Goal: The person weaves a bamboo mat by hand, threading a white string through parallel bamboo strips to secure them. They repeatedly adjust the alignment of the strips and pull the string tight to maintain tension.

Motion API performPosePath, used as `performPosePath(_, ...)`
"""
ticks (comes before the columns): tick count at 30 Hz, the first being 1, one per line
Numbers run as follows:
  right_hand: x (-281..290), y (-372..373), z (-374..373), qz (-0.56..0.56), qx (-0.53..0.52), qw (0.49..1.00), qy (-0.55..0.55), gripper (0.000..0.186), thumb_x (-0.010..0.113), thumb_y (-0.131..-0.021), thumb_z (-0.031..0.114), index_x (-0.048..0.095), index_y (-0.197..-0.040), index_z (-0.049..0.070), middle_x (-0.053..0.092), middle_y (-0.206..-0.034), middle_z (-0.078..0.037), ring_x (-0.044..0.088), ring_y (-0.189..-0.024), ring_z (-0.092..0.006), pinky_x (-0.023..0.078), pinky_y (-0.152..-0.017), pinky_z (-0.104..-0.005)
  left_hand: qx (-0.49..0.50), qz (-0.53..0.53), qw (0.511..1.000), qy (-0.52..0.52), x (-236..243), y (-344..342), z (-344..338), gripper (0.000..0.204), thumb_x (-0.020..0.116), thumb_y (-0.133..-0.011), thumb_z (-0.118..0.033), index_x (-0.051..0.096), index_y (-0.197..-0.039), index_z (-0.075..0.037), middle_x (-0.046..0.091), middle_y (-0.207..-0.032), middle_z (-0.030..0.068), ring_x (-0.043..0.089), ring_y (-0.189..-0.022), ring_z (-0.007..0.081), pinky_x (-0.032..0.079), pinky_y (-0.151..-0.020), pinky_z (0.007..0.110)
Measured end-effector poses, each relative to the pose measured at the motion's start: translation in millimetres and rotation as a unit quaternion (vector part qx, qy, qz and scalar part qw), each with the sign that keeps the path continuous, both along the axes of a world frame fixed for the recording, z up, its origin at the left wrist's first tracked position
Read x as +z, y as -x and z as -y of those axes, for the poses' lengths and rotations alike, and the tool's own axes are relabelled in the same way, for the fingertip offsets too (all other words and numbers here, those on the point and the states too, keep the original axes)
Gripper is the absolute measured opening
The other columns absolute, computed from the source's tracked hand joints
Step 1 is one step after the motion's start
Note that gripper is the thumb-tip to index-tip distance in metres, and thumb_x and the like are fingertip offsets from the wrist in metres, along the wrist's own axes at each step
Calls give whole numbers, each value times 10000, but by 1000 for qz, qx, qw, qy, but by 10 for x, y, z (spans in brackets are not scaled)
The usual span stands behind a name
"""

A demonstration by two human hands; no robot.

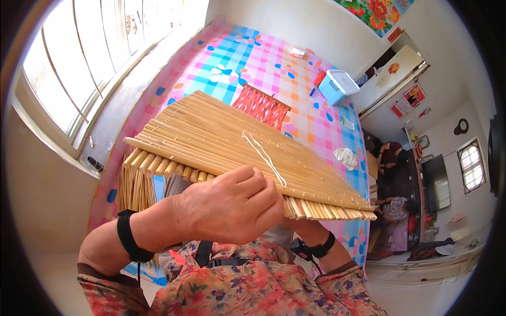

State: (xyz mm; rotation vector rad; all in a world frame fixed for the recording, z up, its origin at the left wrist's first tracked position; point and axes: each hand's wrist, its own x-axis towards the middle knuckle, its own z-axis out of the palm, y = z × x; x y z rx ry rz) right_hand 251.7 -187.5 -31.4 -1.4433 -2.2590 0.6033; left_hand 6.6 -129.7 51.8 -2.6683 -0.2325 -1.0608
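Note:
A tan mat of thin straw-like sticks [226, 131] is held up in front of me, slanting across the middle, with cut stick ends along its near edge. A loop of white string [263, 155] lies on its upper face. My left hand [237, 203] is closed at that near edge, close to the string's lower end; what its fingertips grip is hidden. My right hand [292, 225] is mostly out of sight behind the left hand and beneath the mat, with only the wrist area and forearm showing, so its fingers cannot be made out.
A checked bedcover [200, 50] holds loose sticks [132, 192], a red lattice piece [261, 105], a blue lidded box [337, 89] and white cloth [345, 158]. A barred window [68, 68] is left. Two other people [392, 155] are at the right.

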Motion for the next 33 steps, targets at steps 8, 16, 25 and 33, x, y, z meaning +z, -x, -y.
performPosePath(8, -524, 260, -546, 46, -66, 950, -303, 317, 624, -951, 211, 627, -1245, 90, 641, -1206, -147, 605, -1138, -326, 466, -967, -440, 21, 1, 1000, -6, -688, 130, -336, 238, 646, -697, -139, 586, -893, -18, 597, -934, 88, 605, -868, 231, 516, -771, 348)
performPosePath(16, -1852, 383, -889, 20, -128, 949, -288, 500, 587, -963, 324, 494, -1405, 109, 549, -1360, -158, 501, -1287, -348, 387, -1077, -526, 51, -23, 995, 80, -1221, 247, -462, 268, 652, -699, -129, 586, -939, -32, 587, -1000, 96, 606, -930, 245, 517, -816, 364)
performPosePath(25, -1432, 214, -658, 44, -99, 982, -155, 497, 571, -972, 316, 481, -1412, 102, 529, -1383, -165, 486, -1304, -345, 376, -1091, -520, 65, -31, 992, 106, -1231, 198, -364, 280, 683, -720, -113, 606, -973, -20, 617, -1053, 125, 633, -993, 278, 536, -852, 394)
performPosePath(33, -1501, 141, -651, 12, -136, 972, -189, 422, 597, -945, 248, 557, -1337, 98, 575, -1323, -153, 535, -1233, -364, 397, -1054, -524, 104, 13, 986, 132, -1222, -68, -306, 322, 674, -716, -126, 590, -999, 3, 573, -910, 91, 593, -831, 230, 502, -741, 354)
